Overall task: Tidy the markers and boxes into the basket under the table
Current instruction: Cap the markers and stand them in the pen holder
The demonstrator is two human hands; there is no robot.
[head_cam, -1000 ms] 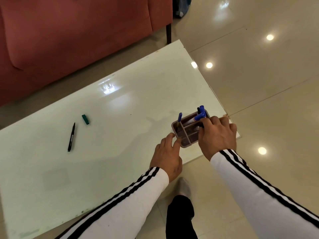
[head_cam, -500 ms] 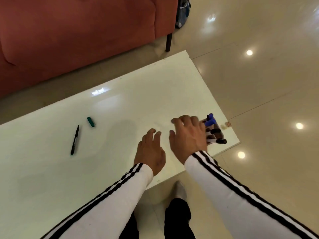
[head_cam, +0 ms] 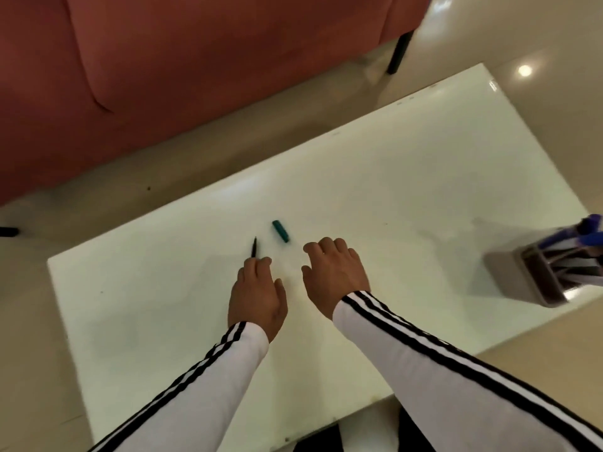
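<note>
Both hands have been brought away from the box (head_cam: pixel 505 272) at the bench's (head_cam: pixel 424 177) right end and are now held over its middle, by the black marker (head_cam: pixel 254 246) and the teal cap (head_cam: pixel 280 230). The left hand (head_cam: pixel 257 295) is laid over the marker's near end with its fingers loosely bent; whether the marker is already pinched cannot be told, since that end is hidden. The right hand (head_cam: pixel 336 275) is kept open and holds nothing, its fingertips just short of the cap.

The step in hand is judged to be picking up these two loose pieces. The thin marker is best rolled a little against the glossy top and then pinched near its middle, while the cap (small and likely to skid) is better pressed down before it is lifted.

Marker and cap lie well apart from every edge, so a sideways sweep is safe there. The box, with blue markers (head_cam: pixel 584 238) leaning out of it, stands near the right front edge and should not be nudged outward. The basket is not seen, so room for lowering things under the bench cannot be judged.
</note>
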